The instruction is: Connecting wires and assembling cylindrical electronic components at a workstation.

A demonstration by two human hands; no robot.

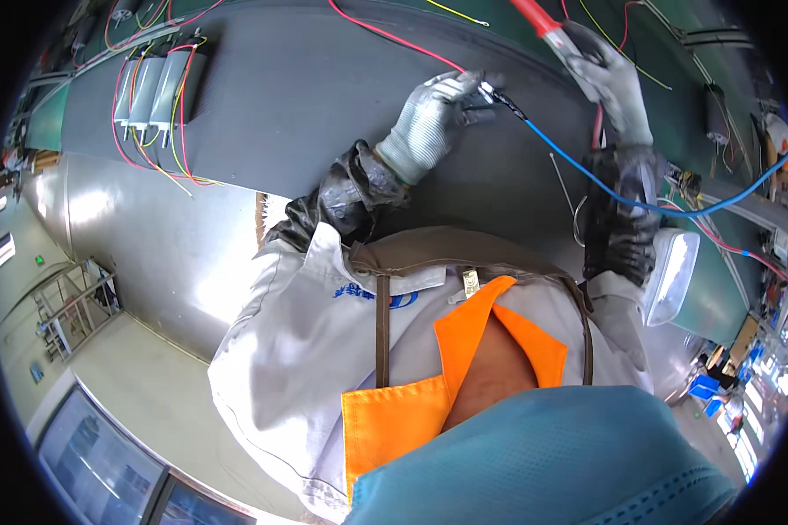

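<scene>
Near the upper middle of the work surface, my left hand wears a pale knitted glove and has its fingers closed in a pinch. A red wire comes down to these fingertips from the upper left. Also at the fingertips is the black-sleeved end of a blue cable, with a bright metal tip. My right hand, gloved too, grips a red-handled tool at the upper right. The tool's working end is hidden by the hand or cut off by the frame.
Several grey cylinders with red and yellow-green wires lie at the left of the surface. Yellow-green wires run along the far right. A clear-lidded white box is beside my right forearm. Another dark cylinder sits farther right.
</scene>
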